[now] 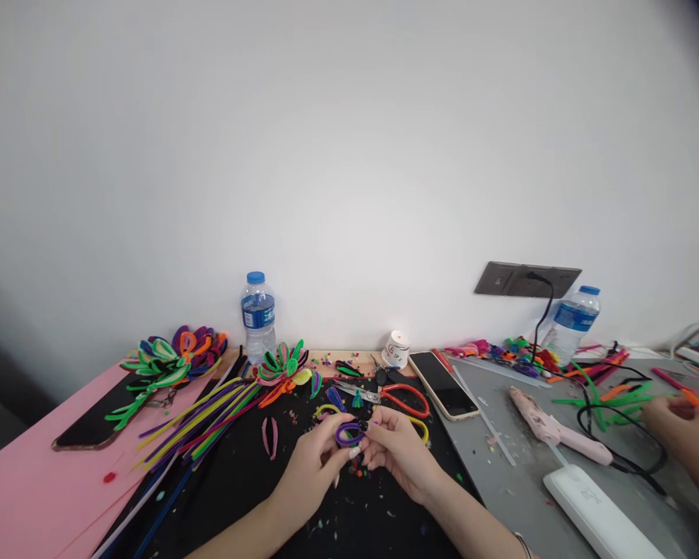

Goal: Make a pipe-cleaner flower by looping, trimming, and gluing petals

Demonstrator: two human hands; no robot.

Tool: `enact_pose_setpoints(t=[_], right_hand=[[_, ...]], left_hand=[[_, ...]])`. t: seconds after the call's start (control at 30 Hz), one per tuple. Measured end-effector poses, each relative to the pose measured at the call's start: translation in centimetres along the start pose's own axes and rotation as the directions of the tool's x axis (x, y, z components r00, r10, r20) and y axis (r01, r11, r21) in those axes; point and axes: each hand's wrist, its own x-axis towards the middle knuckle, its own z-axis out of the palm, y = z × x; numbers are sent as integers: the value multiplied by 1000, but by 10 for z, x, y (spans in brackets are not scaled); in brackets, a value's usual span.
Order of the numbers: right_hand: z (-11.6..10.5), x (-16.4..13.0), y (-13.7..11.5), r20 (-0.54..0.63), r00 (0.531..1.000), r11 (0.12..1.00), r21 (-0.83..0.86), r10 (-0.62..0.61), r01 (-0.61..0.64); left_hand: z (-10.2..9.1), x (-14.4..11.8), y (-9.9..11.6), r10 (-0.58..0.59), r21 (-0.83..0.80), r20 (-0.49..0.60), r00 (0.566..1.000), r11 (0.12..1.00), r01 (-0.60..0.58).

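A purple pipe cleaner, bent into a small loop, is pinched between both hands over the black mat. My left hand grips its left side with thumb and fingers. At the loop's right end, the fingers of my right hand are closed on it. Just beyond the hands lie orange-handled scissors, partly among small pipe cleaner pieces. A pink and black bent pipe cleaner rests left of my left hand. Behind my right hand a yellow pipe cleaner curves out, partly hidden.
Pipe cleaner flowers and a bundle of long pipe cleaners lie left. A water bottle, paper cup and phone stand or lie behind. To the right are a pink glue gun, white power bank and another person's hands.
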Motion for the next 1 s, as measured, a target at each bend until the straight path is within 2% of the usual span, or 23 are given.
enact_pose_setpoints(t=[0.13, 0.3, 0.43, 0.5, 0.57, 0.63, 0.73, 0.8, 0.87, 0.9, 0.93, 0.97, 1.0], right_hand=[[-2, -1, 3, 6, 999, 998, 28, 53, -53], [-2, -1, 0, 22, 997, 997, -29, 76, -76], [-2, 1, -1, 40, 998, 981, -191, 47, -38], [-1, 1, 1, 76, 996, 953, -303, 40, -15], [-1, 1, 4, 123, 992, 925, -379, 41, 9], [1, 0, 8, 161, 986, 909, -416, 38, 33], [2, -1, 8, 175, 984, 888, -457, 28, 56], [0, -1, 3, 186, 982, 859, -507, 27, 72], [-7, 1, -4, 174, 984, 793, -594, -39, 136], [-12, 2, -8, 145, 979, 729, -653, -146, 205], [-17, 4, -12, 110, 955, 631, -729, -276, 267], [-22, 6, -15, 97, 912, 503, -808, -399, 306], [-27, 7, -16, 124, 875, 367, -873, -469, 321]], left_hand=[[-2, 3, -6, 37, -16, -66, 997, 999, -39], [-6, 4, -6, 61, 43, -136, 989, 998, -56], [-9, 6, -4, 65, 75, -185, 981, 996, -52], [-9, 7, -4, 41, 3, -193, 980, 999, -41], [-8, 8, -5, -16, -130, -163, 986, 992, -6], [-5, 9, -7, -72, -243, -78, 994, 969, 52], [-1, 9, -9, -146, -293, 42, 988, 944, 152], [-2, 9, -8, -164, -277, 19, 986, 947, 162], [-4, 10, -8, -126, -240, -95, 987, 966, 100], [-6, 11, -8, -97, -223, -155, 983, 973, 61], [-7, 11, -8, -75, -220, -198, 977, 975, 30], [-8, 12, -9, -65, -232, -217, 974, 973, 13], [-8, 13, -10, -70, -258, -213, 974, 966, 13]])
